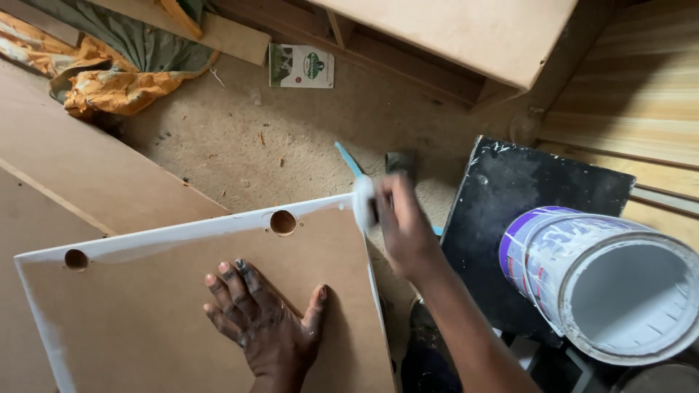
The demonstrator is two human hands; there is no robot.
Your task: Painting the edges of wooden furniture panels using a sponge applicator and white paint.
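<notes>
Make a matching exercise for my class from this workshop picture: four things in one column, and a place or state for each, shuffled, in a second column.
Things:
1. left hand
2. right hand
3. paint bucket
4. orange cloth

Places or states:
A. lying on its side on the black board
B. crumpled on the floor at the top left
C. pressed flat on the brown board
D. at the board's white-painted corner, blurred, gripping a white-tipped tool

Pairs: 1-C, 2-D, 3-A, 4-B

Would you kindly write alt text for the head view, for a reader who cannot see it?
A left hand presses flat on a brown board with white edges, while the right hand rubs a white pad along its corner. An open white paint can lies tilted on a black board nearby.
</notes>
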